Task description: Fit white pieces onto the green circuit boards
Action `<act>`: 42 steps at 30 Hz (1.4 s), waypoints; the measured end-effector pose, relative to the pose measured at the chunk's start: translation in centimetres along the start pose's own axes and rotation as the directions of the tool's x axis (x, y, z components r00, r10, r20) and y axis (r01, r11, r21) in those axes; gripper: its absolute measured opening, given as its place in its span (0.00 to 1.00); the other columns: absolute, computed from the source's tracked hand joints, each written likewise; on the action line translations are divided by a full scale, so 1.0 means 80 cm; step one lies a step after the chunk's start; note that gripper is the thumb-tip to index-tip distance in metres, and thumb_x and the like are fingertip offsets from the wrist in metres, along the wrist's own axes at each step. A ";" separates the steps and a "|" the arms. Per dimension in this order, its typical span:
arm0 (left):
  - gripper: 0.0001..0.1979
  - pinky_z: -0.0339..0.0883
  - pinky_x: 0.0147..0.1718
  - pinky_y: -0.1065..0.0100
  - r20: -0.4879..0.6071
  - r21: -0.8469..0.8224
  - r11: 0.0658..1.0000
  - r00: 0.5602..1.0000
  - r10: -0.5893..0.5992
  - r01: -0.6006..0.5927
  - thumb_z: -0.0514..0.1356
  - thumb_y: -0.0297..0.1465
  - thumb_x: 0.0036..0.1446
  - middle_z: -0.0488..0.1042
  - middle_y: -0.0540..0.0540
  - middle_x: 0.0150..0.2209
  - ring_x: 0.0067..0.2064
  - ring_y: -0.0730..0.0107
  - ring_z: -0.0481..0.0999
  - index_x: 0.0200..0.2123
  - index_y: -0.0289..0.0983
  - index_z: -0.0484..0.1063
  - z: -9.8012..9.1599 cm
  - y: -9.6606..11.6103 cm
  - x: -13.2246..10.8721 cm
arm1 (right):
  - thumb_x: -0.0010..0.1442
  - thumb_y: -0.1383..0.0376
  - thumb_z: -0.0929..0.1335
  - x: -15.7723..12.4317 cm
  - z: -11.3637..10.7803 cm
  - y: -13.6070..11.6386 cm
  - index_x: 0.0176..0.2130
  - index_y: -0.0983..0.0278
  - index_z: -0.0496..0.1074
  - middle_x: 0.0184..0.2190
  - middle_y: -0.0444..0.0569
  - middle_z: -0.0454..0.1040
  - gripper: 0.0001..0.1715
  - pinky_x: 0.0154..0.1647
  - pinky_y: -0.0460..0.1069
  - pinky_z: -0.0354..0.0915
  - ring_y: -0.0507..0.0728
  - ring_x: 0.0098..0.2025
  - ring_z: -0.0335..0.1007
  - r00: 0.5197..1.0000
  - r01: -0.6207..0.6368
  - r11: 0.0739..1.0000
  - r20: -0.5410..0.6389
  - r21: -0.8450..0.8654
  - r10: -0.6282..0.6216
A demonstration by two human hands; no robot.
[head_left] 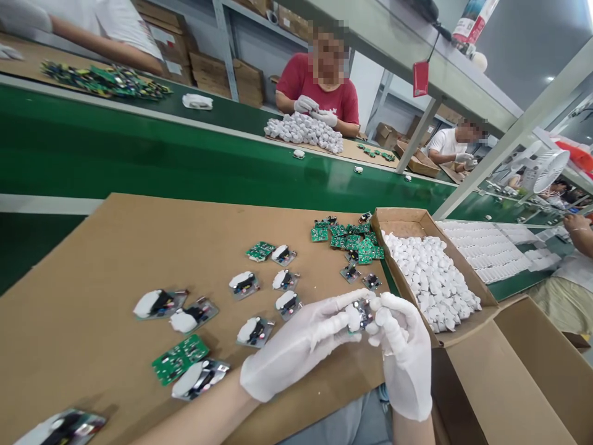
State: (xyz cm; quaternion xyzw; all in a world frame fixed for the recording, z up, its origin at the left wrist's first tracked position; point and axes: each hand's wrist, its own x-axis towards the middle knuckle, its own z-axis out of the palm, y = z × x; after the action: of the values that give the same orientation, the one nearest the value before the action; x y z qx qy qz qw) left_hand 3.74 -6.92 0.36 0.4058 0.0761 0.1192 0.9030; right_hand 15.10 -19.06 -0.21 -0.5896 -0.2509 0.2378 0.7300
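Note:
Both of my hands wear white gloves and meet over the front of the brown cardboard sheet [204, 235]. My left hand [306, 343] is closed around a small circuit board [364, 313] with its component side showing and a white piece against it. The fingers of my right hand [402, 352] are pinched at the board's right edge; whether they grip something small and white is hidden by the glove. Left of my hands lie several circuit boards with white pads, one of them a board [256, 332] near my left wrist. A green double board [180, 358] lies solder side up.
Green boards [352, 238] are heaped at the sheet's back right. An open box [428, 278] of white pieces stands on the right, with an empty-looking carton [504, 377] before it. Beyond runs a green conveyor [208, 167], with gloved co-workers across it. A metal frame [500, 145] slants overhead.

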 end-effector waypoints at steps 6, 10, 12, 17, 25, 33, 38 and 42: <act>0.25 0.64 0.38 0.70 -0.041 -0.058 0.998 0.998 -0.038 0.036 0.70 0.40 0.51 0.70 0.49 0.34 0.37 0.71 0.68 0.53 0.43 0.77 0.000 -0.010 0.001 | 0.61 0.60 0.72 -0.006 0.003 0.003 0.45 0.58 0.77 0.34 0.46 0.81 0.11 0.13 0.40 0.61 0.46 0.17 0.65 0.985 0.145 0.989 0.089 0.017 -0.146; 0.26 0.63 0.34 0.71 -0.036 0.015 1.000 0.999 -0.020 0.020 0.70 0.42 0.51 0.71 0.48 0.34 0.36 0.71 0.67 0.52 0.40 0.77 0.001 -0.012 0.001 | 0.63 0.63 0.70 -0.017 -0.004 0.001 0.47 0.55 0.77 0.39 0.46 0.81 0.11 0.15 0.42 0.63 0.47 0.19 0.64 0.951 0.309 0.942 0.068 -0.128 -0.302; 0.24 0.66 0.39 0.69 -0.068 -0.030 0.999 0.997 -0.036 0.034 0.70 0.41 0.52 0.73 0.46 0.37 0.39 0.69 0.70 0.51 0.40 0.78 0.001 -0.014 0.001 | 0.63 0.66 0.70 -0.022 -0.009 0.001 0.48 0.54 0.77 0.37 0.47 0.80 0.14 0.15 0.43 0.62 0.49 0.22 0.67 0.920 0.392 0.891 0.092 -0.227 -0.381; 0.19 0.69 0.44 0.64 -0.073 -0.126 0.992 0.997 -0.036 0.027 0.71 0.39 0.51 0.74 0.46 0.36 0.43 0.65 0.73 0.45 0.39 0.79 0.004 -0.014 0.001 | 0.64 0.71 0.67 -0.020 -0.013 0.006 0.54 0.52 0.74 0.37 0.48 0.74 0.22 0.27 0.47 0.72 0.54 0.34 0.72 0.824 0.565 0.743 0.286 -0.359 -0.489; 0.18 0.69 0.35 0.66 0.017 -0.071 0.996 0.999 0.048 -0.046 0.69 0.42 0.51 0.73 0.46 0.28 0.34 0.66 0.72 0.24 0.33 0.76 0.013 -0.012 0.001 | 0.64 0.74 0.66 -0.006 -0.006 0.002 0.61 0.53 0.68 0.54 0.52 0.75 0.29 0.51 0.61 0.73 0.63 0.55 0.70 0.639 0.759 0.425 0.441 -0.494 -0.630; 0.19 0.64 0.30 0.72 -0.123 -0.085 0.996 0.992 0.012 -0.022 0.73 0.42 0.46 0.65 0.49 0.27 0.31 0.72 0.63 0.23 0.32 0.73 0.011 -0.016 0.001 | 0.68 0.68 0.61 -0.012 0.003 0.025 0.64 0.56 0.63 0.54 0.55 0.75 0.27 0.47 0.63 0.74 0.65 0.55 0.71 0.587 0.797 0.404 0.422 -0.449 -0.691; 0.18 0.64 0.35 0.71 -0.043 -0.047 0.992 0.992 0.118 -0.120 0.69 0.43 0.52 0.66 0.49 0.27 0.32 0.72 0.64 0.25 0.33 0.74 0.010 -0.008 -0.001 | 0.71 0.52 0.54 -0.021 0.001 0.025 0.71 0.56 0.46 0.68 0.57 0.55 0.33 0.58 0.68 0.66 0.67 0.66 0.59 0.727 0.681 0.652 0.414 -0.333 -0.547; 0.20 0.66 0.39 0.67 -0.003 -0.071 0.996 0.999 0.050 -0.050 0.69 0.46 0.51 0.68 0.47 0.29 0.37 0.66 0.69 0.29 0.33 0.75 0.010 -0.003 -0.005 | 0.66 0.49 0.64 -0.019 -0.011 0.018 0.71 0.52 0.26 0.65 0.59 0.60 0.51 0.59 0.67 0.65 0.65 0.65 0.62 0.763 0.644 0.685 0.354 -0.340 -0.541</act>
State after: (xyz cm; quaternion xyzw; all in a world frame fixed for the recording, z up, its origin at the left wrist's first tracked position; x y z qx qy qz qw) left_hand 3.61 -7.73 0.73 0.3753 0.0621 0.1445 0.9135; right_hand 14.42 -20.43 -1.92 -0.5944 -0.5570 -0.0113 0.5799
